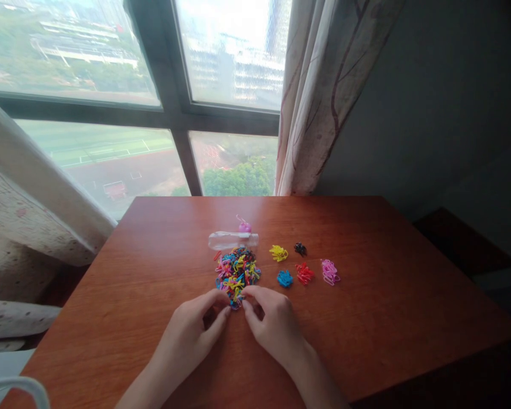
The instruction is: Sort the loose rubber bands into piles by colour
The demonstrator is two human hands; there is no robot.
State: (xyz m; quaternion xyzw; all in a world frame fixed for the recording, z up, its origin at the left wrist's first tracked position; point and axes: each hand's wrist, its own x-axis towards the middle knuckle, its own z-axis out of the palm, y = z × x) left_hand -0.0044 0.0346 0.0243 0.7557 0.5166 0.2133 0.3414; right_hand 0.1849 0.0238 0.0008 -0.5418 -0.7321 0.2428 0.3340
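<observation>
A heap of small coloured loops [238, 267], looking like rubber bands in pink, yellow, blue, red and black, lies on the wooden table [162, 238]. At its near edge, my left hand [198, 318] has thumb and index finger drawn together. Facing it from the other side, my right hand [275, 318] is curled in a similar pinch. A few loops show between the fingertips, but whether either pinch holds one is too small to tell. Right of the heap lie sorted clusters: yellow loops [278, 253], black loops [300, 249], blue loops [285, 278], red loops [305, 274] and pink loops [330, 272].
Behind the heap a clear plastic bottle [227, 241] lies on its side. A pink cap-like piece [244, 227] with a thin loop sits just beyond it. The table's far edge meets a window [179, 119] with curtains [306, 96]. A white curved object [21, 386] stands at lower left.
</observation>
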